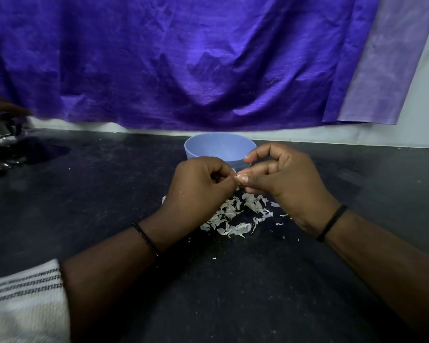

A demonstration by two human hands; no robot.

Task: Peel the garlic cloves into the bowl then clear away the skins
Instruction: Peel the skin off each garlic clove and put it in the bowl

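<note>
Head view, our left hand [198, 184] and right hand [280, 179] pinching a garlic clove [236, 176], skins [235, 216] littering dark counter [84, 206], blue bowl [219, 147], purple cloth [183, 58] behind.

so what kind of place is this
Probably a home kitchen counter. A dark stone-like countertop holds a blue bowl and a pile of garlic skins, with shiny metal vessels at the far left. A purple cloth hangs over the wall behind.

Dark speckled countertop [84, 206] under rumpled purple cloth [183, 58] against pale wall [421, 115].
</note>
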